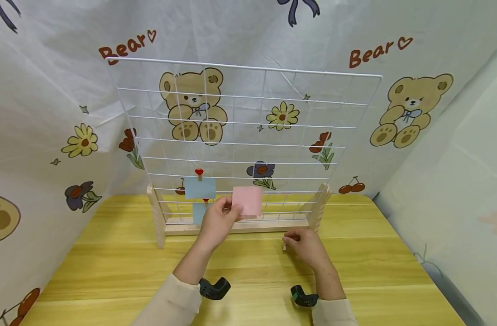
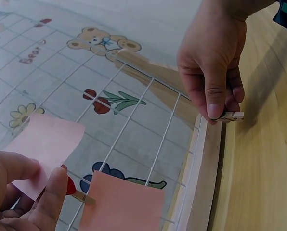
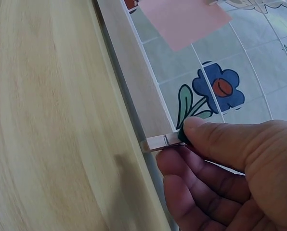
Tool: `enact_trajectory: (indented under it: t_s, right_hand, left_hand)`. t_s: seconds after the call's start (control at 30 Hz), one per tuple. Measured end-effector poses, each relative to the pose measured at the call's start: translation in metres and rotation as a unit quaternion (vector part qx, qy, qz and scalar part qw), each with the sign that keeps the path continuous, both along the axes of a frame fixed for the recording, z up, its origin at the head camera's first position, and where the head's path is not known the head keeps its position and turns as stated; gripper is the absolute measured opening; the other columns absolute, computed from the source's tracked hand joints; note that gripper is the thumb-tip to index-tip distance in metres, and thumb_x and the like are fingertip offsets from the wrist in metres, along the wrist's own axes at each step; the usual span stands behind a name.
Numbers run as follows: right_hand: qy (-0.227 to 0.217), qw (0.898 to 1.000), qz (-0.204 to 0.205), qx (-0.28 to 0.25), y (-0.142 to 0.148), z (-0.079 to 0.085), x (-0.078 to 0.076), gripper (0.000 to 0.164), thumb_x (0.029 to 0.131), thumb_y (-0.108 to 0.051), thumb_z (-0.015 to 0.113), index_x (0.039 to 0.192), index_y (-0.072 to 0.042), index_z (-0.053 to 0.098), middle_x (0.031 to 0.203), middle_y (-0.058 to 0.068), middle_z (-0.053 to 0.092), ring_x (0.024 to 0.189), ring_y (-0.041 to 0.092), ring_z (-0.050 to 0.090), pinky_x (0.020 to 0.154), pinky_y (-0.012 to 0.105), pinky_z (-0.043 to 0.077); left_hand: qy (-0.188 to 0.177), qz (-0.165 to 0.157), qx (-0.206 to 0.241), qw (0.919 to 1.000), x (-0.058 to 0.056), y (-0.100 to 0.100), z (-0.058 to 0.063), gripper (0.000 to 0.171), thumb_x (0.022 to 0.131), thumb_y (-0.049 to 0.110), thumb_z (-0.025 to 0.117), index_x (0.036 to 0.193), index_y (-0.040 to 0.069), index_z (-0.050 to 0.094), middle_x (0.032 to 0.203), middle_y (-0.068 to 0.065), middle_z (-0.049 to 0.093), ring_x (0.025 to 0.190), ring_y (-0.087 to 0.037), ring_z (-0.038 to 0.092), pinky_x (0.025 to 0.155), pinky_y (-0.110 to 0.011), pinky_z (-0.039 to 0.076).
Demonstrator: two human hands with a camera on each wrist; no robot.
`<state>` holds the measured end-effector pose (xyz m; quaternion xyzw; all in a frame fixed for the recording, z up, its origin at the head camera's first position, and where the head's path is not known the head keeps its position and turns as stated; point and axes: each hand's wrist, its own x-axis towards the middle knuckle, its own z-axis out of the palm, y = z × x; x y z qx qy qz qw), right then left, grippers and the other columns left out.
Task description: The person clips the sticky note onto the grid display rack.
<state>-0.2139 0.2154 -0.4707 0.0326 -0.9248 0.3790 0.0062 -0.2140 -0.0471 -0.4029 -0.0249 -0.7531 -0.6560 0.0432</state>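
Observation:
My left hand pinches a square pink paper note by its left edge, in front of the white wire grid. Another pink note hangs on the grid, held by a clip with a red heart; from the head view it is mostly hidden behind the held one. Lower and to the right, my right hand pinches a small wooden clothespin between thumb and fingers, near the grid's wooden base. Its head is dark green where it shows beside the thumb.
Two blue notes hang left of the pink ones: an upper one under a red heart clip, and a lower one partly behind my left hand. The grid stands in a wooden base on a wood-grain table. Bear-print cloth hangs behind.

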Motion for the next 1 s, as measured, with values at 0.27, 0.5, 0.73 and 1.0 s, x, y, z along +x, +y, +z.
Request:
enact_trajectory:
  t_s: [0.27, 0.5, 0.73, 1.0]
  right_hand:
    - [0.002, 1.0, 0.006, 0.001, -0.001, 0.001, 0.001, 0.007, 0.094, -0.011, 0.073, 0.097, -0.008, 0.078, 0.094, 0.004, 0.076, 0.085, 0.014, 0.063, 0.073, 0.03, 0.051]
    - [-0.001, 1.0, 0.009, -0.006, -0.002, 0.004, 0.002, 0.009, 0.095, -0.01, 0.071, 0.101, -0.007, 0.077, 0.095, 0.003, 0.076, 0.088, 0.015, 0.065, 0.076, 0.032, 0.053]
    - [0.002, 1.0, 0.013, -0.017, -0.005, 0.009, 0.003, 0.008, 0.097, -0.011, 0.069, 0.102, -0.009, 0.075, 0.094, 0.001, 0.075, 0.088, 0.014, 0.066, 0.076, 0.031, 0.053]
    - [0.016, 0.999, 0.019, -0.022, -0.012, 0.014, 0.006, 0.007, 0.098, -0.013, 0.068, 0.102, -0.01, 0.073, 0.093, 0.001, 0.072, 0.082, 0.011, 0.061, 0.073, 0.027, 0.051]
  left_hand:
    - [0.016, 0.012, 0.017, 0.9997, -0.004, 0.001, 0.007, 0.026, 0.099, 0.011, 0.067, 0.12, -0.005, 0.066, 0.102, -0.02, 0.067, 0.091, -0.033, 0.074, 0.082, -0.042, 0.062]
    - [0.014, 0.02, 0.004, 0.9997, -0.005, 0.0, 0.011, 0.025, 0.1, 0.017, 0.066, 0.118, -0.001, 0.068, 0.102, -0.019, 0.069, 0.093, -0.034, 0.073, 0.08, -0.04, 0.063]
    - [0.02, 0.034, -0.012, 0.9992, -0.007, -0.002, 0.011, 0.025, 0.1, 0.022, 0.066, 0.117, 0.003, 0.068, 0.103, -0.017, 0.07, 0.092, -0.035, 0.074, 0.078, -0.038, 0.063]
    - [0.022, 0.037, 0.013, 0.999, -0.01, -0.002, 0.009, 0.022, 0.1, 0.018, 0.067, 0.115, 0.003, 0.067, 0.102, -0.017, 0.069, 0.095, -0.038, 0.073, 0.073, -0.029, 0.062]
